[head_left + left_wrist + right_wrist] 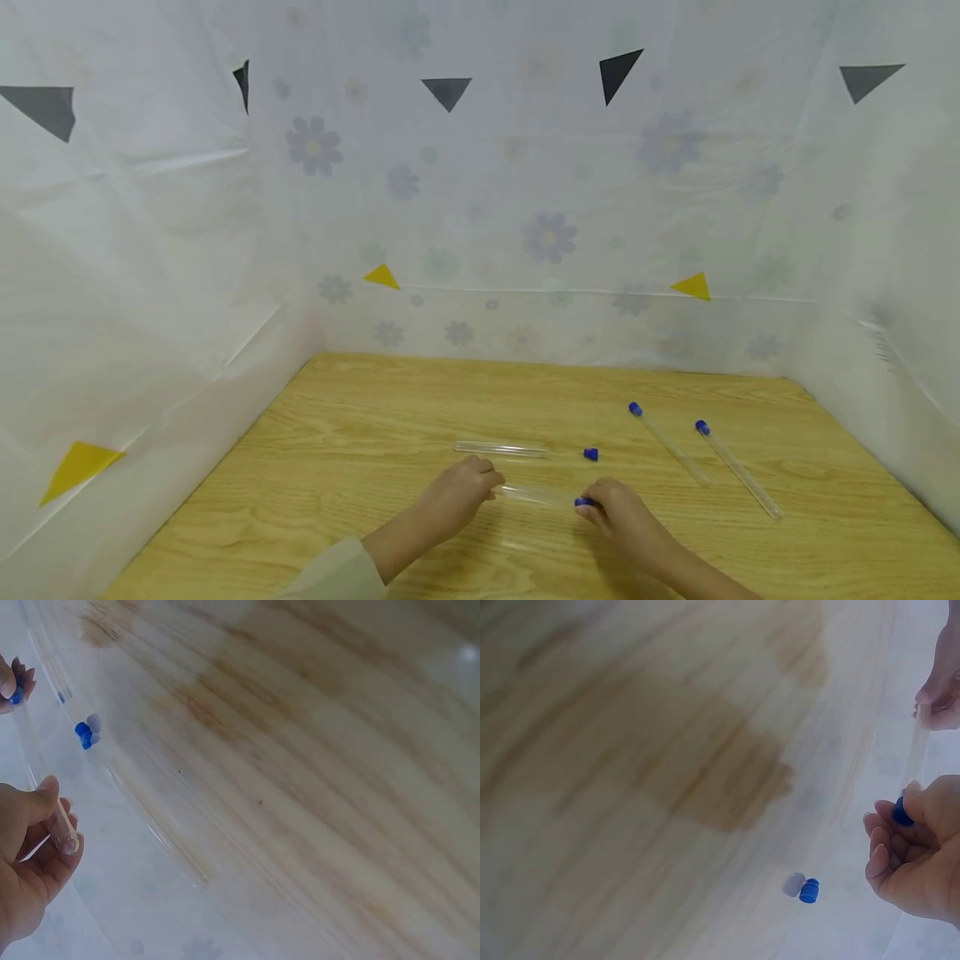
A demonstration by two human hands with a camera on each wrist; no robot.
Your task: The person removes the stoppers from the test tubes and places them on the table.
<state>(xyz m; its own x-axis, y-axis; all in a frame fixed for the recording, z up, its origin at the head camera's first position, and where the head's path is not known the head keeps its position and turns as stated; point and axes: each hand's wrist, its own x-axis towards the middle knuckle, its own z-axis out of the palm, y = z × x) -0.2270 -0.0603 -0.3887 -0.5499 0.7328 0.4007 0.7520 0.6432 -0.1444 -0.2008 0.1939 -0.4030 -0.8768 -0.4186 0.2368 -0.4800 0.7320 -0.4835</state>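
A clear test tube (534,495) lies level between the two hands, above the wooden tabletop. My left hand (453,500) pinches its rounded end between thumb and fingers, as the left wrist view shows. At the other end, my right hand (622,517) grips a blue cap (902,811) with thumb and fingertips; the cap sits right at the tube's mouth. Just beyond the hands, an uncapped test tube (501,450) rests on the table. To its right lies a loose blue cap (592,454).
Off to the right, two test tubes with blue caps lie slantwise on the wooden table (375,400): a farther tube (673,448) and a nearer tube (742,472). White flower-printed sheeting (480,208) with dark and yellow triangles encloses the back and sides.
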